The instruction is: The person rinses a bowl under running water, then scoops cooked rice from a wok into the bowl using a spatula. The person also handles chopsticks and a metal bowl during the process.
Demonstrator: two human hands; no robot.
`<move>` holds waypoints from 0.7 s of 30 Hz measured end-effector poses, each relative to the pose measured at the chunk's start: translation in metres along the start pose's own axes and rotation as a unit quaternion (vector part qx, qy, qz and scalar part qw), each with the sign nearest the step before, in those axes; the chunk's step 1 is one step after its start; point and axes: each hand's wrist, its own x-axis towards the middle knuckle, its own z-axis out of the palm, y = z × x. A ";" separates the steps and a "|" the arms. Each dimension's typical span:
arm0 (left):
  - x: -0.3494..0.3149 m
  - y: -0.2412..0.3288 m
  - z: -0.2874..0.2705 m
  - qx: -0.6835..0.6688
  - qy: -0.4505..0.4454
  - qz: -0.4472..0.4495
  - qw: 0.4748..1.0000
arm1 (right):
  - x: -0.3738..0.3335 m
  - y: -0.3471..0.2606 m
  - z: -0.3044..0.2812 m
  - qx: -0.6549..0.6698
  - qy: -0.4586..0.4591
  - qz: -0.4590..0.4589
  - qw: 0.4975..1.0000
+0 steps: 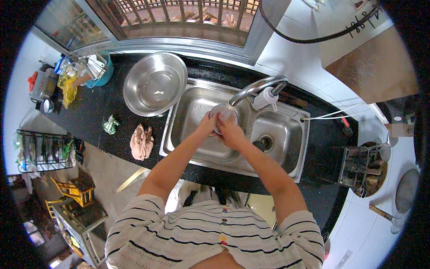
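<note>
Over the large basin of the steel sink, both my hands are at a round, pale bowl held beneath the curved chrome faucet. Water seems to run from the spout into it. My left hand grips the bowl's left side with bent fingers. My right hand is closed at its near right side, fingers reaching toward the inside. The two hands nearly touch and cover much of the bowl, so its contents are hard to make out.
A wide steel basin stands left of the sink. A crumpled pinkish cloth and a green-white plastic wrapper lie on the black counter. Behind the small basin is a white faucet filter. A blue tub sits far left.
</note>
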 end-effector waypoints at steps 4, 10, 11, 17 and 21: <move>0.000 -0.011 -0.004 -0.050 0.011 -0.054 0.997 | 0.001 -0.008 -0.006 0.020 -0.072 -0.013 0.997; 0.005 -0.034 0.006 -0.086 -0.019 -0.036 0.995 | -0.005 0.018 -0.042 -0.109 0.177 -0.049 0.977; 0.010 -0.042 0.009 -0.131 -0.019 -0.042 0.990 | -0.001 0.018 -0.044 -0.119 0.208 -0.024 0.970; 0.013 -0.027 0.041 -0.229 0.004 -0.061 0.972 | -0.011 0.040 -0.002 0.151 0.213 0.303 0.916; 0.012 -0.006 0.021 -0.197 -0.028 0.037 0.979 | -0.033 0.103 0.020 0.646 0.237 0.417 0.594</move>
